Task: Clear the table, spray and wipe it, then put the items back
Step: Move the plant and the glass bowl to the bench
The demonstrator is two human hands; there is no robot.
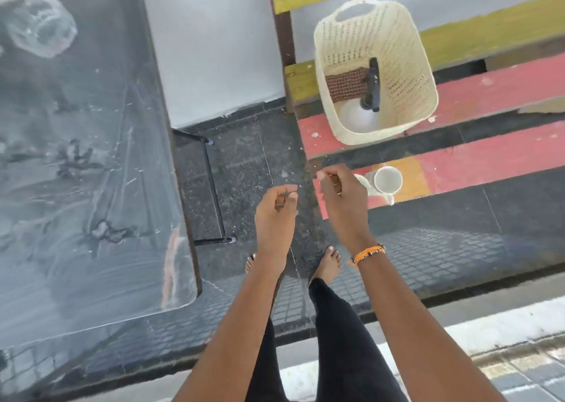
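Dark speckled floor tiles fill the centre, bordered below by a mat of small dark square cells. A pale grey wall rises behind, meeting the floor along a dark skirting. At right stands a slatted wooden bench with planks painted red, yellow and grey, dark gaps showing between them, and a brown upright post at its left edge. Two bare feet rest on the tiles, above black trousers. An orange beaded bracelet circles one wrist. A white painted strip crosses the lower right corner.
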